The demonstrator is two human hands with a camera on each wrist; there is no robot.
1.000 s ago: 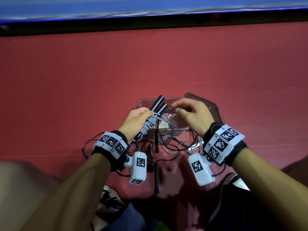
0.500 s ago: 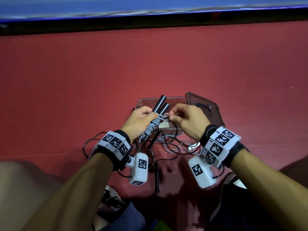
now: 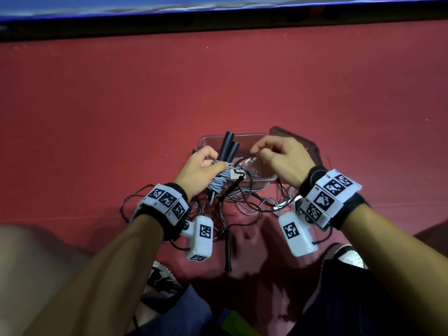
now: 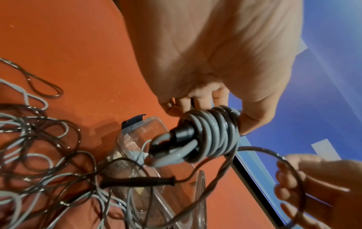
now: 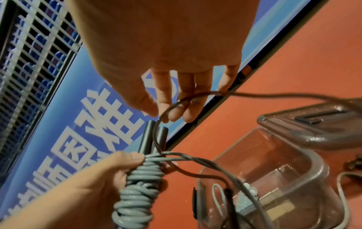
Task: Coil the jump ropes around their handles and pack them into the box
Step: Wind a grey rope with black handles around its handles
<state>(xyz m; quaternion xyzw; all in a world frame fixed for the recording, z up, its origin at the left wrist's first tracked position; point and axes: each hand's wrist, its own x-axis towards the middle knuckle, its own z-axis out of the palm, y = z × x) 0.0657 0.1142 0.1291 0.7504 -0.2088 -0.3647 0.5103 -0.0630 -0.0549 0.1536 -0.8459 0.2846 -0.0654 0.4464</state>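
Right hand [image 3: 282,161] lifted up and away from bundle since half a second ago — now over clear plastic box [image 3: 264,177], fingers pinching thin dark cord [image 5: 195,94]. Left hand [image 3: 200,172] clenched round pair of black cylindrical handles [image 3: 229,146], grey rope coiled [image 5: 137,192] tight about them, held just above box's near-left corner. Loose tangle of grey and dark ropes [image 3: 242,202] on red floor [image 3: 218,88] — transparent lid [image 3: 310,146] beside box.

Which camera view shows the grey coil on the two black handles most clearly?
The right wrist view: the grey coil shows lengthwise, turn by turn, in the left hand. The left wrist view shows it end-on; the head view shows it small and partly covered.
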